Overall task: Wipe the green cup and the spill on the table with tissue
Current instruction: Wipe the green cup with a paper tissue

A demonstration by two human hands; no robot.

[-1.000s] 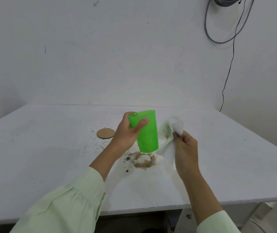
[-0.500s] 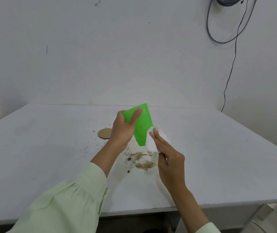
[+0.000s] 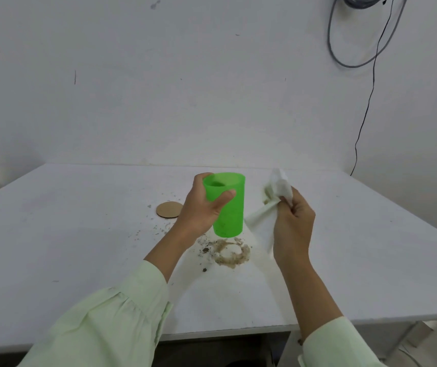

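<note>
Filling most of the view, a white rectangular table (image 3: 53, 234) stands against a pale wall. Over its middle, the left hand (image 3: 202, 207) grips an upright translucent green plastic cup (image 3: 230, 210), thumb across its near side, base lifted clear of the tabletop. Just right of the cup and apart from it, the right hand (image 3: 294, 226) is closed around a crumpled white tissue (image 3: 278, 186). A brown ring-shaped spill (image 3: 232, 251) lies below the cup. A small round cardboard coaster (image 3: 169, 210) rests left of the hand.
</note>
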